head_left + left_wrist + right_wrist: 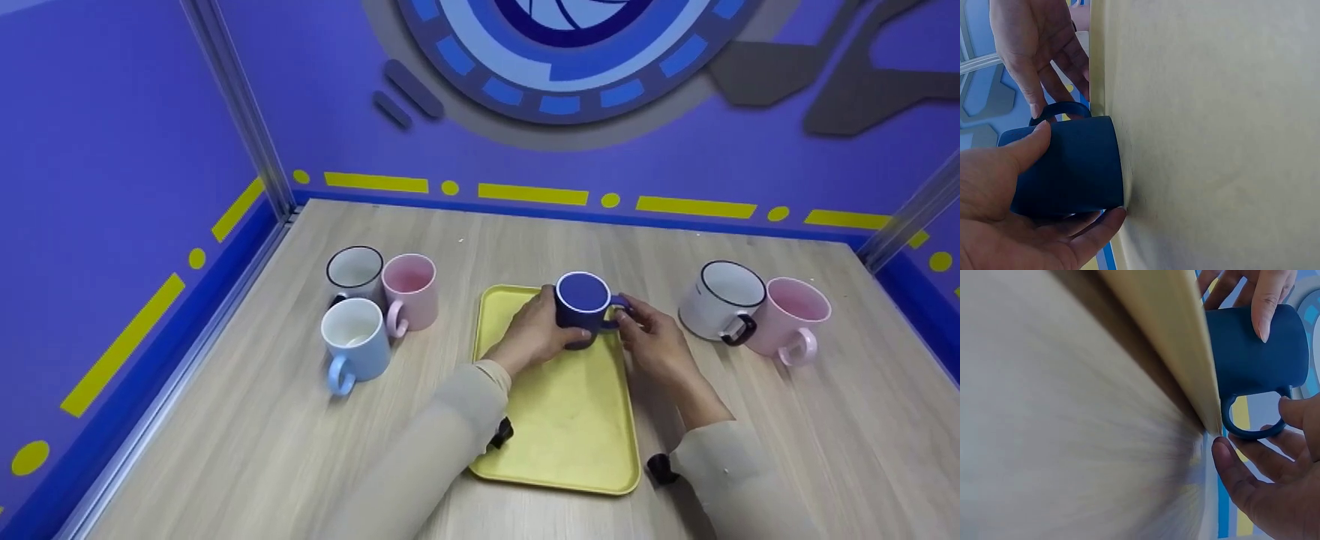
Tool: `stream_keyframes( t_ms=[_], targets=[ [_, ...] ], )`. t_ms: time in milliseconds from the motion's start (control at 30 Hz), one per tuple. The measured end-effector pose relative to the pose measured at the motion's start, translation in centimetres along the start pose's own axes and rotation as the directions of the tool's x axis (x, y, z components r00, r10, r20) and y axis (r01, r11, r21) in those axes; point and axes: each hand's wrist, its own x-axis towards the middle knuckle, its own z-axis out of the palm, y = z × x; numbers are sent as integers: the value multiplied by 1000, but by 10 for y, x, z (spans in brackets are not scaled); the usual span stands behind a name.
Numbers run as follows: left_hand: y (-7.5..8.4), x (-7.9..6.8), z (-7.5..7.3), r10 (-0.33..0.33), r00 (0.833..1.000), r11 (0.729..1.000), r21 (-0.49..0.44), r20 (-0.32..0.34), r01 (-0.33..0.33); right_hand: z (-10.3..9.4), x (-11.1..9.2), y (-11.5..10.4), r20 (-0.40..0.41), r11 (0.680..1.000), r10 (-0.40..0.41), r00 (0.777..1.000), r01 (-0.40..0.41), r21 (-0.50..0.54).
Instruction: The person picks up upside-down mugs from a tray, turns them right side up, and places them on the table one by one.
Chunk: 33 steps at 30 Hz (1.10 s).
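A dark blue mug [583, 291] with a white rim stands upright at the far end of a yellow tray [570, 435]. My left hand [532, 331] grips its body from the left, the thumb along the near side and fingers round the back, as the left wrist view shows with the mug [1069, 169] between them. On the right, the thumb and fingers of my right hand [660, 339] pinch the mug's handle [1247, 434]. The right wrist view has the mug body [1249, 354] close over the tray's rim [1176, 332].
Left of the tray stand a white mug with a black rim [354, 271], a pink mug [420, 300] and a light blue mug [364, 356]. Another black-rimmed white mug [709, 307] and pink mug [772, 330] stand to the right. Blue panels [480, 150] enclose the wooden table [262, 450].
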Motion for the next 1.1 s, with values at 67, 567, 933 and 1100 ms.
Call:
stream_keyframes(
  t_ms=[67, 567, 933, 1100],
  targets=[
    [-1, -1, 0, 10, 1000, 1000, 6, -6, -10, 0, -1, 0, -4, 1000, -9, 1000, 9, -20],
    [1, -17, -13, 45, 999, 999, -2, -8, -45, -1, -12, -5, -77, 991, -131, 988, 127, -45],
    [1, -38, -33, 58, 998, 998, 12, 10, -58, 1, -29, -19, -88, 979, -205, 975, 203, -35],
    [1, -51, -40, 78, 997, 997, -28, 14, -77, 1, -39, -25, -83, 971, -238, 968, 237, -17]
  ],
)
